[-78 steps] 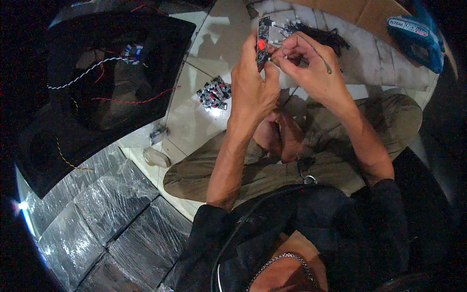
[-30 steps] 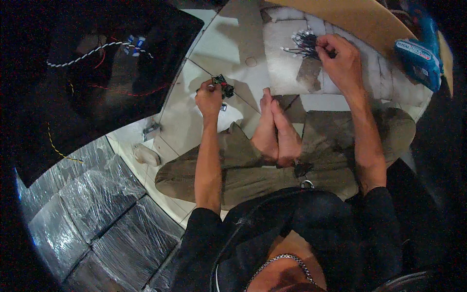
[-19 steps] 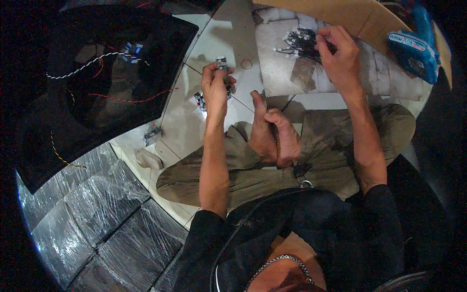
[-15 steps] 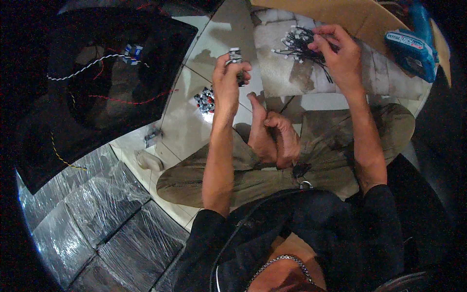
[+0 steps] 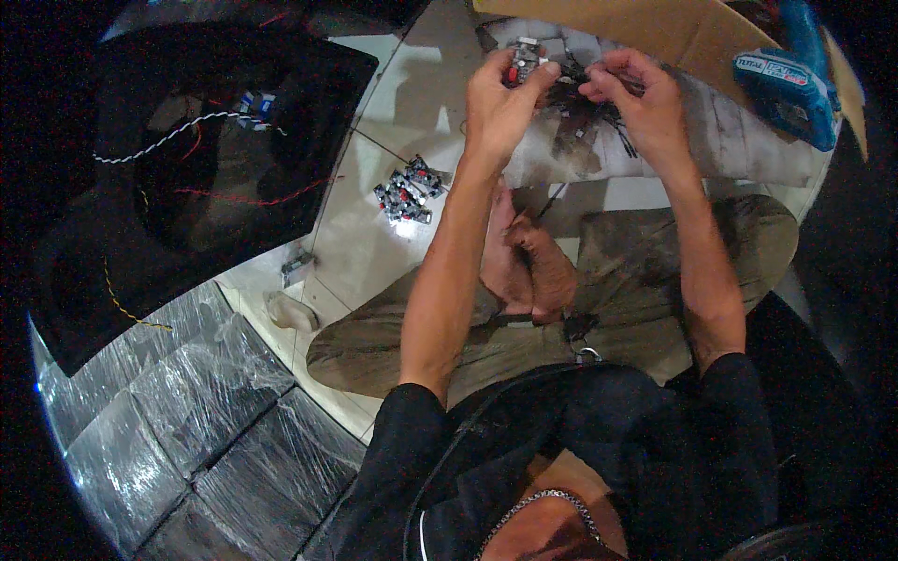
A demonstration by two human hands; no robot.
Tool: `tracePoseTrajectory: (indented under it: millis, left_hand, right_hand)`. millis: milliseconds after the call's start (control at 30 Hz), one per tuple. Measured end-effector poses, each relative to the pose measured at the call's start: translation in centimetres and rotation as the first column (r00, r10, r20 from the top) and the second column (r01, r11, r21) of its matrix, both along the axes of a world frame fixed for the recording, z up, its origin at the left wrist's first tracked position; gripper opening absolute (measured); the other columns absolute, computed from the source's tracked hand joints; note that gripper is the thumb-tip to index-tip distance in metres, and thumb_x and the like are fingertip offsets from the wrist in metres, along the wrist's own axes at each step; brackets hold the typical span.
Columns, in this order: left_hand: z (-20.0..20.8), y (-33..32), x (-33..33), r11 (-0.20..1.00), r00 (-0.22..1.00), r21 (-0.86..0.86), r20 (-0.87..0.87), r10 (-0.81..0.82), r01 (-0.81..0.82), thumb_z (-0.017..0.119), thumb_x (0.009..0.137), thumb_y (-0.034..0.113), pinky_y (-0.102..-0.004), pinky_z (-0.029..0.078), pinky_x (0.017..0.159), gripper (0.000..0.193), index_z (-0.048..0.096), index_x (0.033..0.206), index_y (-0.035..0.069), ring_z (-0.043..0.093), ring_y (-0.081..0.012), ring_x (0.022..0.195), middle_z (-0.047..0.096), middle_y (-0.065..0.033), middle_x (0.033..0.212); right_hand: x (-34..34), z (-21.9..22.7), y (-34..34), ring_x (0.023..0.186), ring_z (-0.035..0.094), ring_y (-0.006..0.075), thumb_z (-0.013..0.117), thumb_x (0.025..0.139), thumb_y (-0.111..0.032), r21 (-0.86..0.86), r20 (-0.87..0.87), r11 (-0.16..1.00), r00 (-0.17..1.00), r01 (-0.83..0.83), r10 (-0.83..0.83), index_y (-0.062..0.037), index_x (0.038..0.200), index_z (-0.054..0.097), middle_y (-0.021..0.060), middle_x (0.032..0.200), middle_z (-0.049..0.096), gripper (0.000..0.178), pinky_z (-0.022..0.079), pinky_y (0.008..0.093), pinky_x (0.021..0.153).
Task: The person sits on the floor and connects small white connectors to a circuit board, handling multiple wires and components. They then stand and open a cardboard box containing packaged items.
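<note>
My left hand is closed on a small circuit board, which has a silvery end and a red part. Close beside it on the right, my right hand has thumb and forefinger pinched together at a black cable, mostly hidden by the fingers. Beneath both hands lies a bundle of thin black cables, partly covered. On the floor tiles left of my left forearm rests a loose pile of similar small boards with red parts.
A grey padded sheet lies under the cables, with a cardboard flap behind. A teal power tool sits far right. To the left are a black panel with twisted wires and plastic-wrapped blocks. My crossed legs are in front.
My left hand has moved right and away from me, up to my right hand. More boards now lie on the floor pile. My right hand has shifted slightly left.
</note>
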State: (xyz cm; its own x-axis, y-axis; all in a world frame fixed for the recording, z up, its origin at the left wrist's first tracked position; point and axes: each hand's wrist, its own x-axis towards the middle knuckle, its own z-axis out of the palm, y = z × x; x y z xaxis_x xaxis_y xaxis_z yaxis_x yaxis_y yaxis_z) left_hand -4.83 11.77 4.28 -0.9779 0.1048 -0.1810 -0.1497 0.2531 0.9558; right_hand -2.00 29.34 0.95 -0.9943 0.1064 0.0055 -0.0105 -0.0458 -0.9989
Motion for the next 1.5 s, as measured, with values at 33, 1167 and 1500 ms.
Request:
tracePoseTrajectory:
  millis: [33,1167,1500]
  left_hand:
    - [0.4,0.2,-0.2,1.0,1.0,0.004,0.003,-0.018,0.018,0.074,0.085,0.025,-0.024,0.042,0.054,0.029,0.066,0.103,0.003,0.053,-0.0079,0.061,0.061,-0.0002,0.073]
    - [7.8,-2.0,7.4,0.996,0.992,-0.082,-0.128,0.015,-0.026,0.058,0.095,0.017,-0.0277,0.05,0.064,0.029,0.057,0.122,0.005,0.061,-0.0107,0.071,0.07,-0.0065,0.085]
    - [7.9,-1.0,7.7,0.909,0.933,-0.413,-0.346,-0.1,-0.056,0.058,0.094,0.018,-0.039,0.051,0.069,0.029,0.056,0.12,0.004,0.066,-0.0323,0.078,0.065,-0.0201,0.091]
  right_hand:
    - [0.1,0.1,0.0,0.083,0.07,0.0175,0.065,0.091,-0.011,0.024,0.006,1.0,1.0,0.003,-0.003,0.0008,0.101,0.063,0.0089,0.091,0.069,0.016,0.055,0.0296,0.072]
    - [3.7,5.9,-3.2,0.081,0.064,0.0097,0.08,0.078,-0.008,-0.306,-0.022,0.947,0.995,-0.095,0.093,-0.0026,0.102,0.061,0.006,0.091,0.07,0.031,0.052,0.0238,0.073]
    - [4.1,6.1,-3.8,0.077,0.062,0.0063,0.077,0.078,-0.009,-0.125,-0.096,0.992,0.995,0.022,-0.034,-0.003,0.093,0.064,0.0025,0.084,0.069,0.02,0.051,0.0233,0.069]
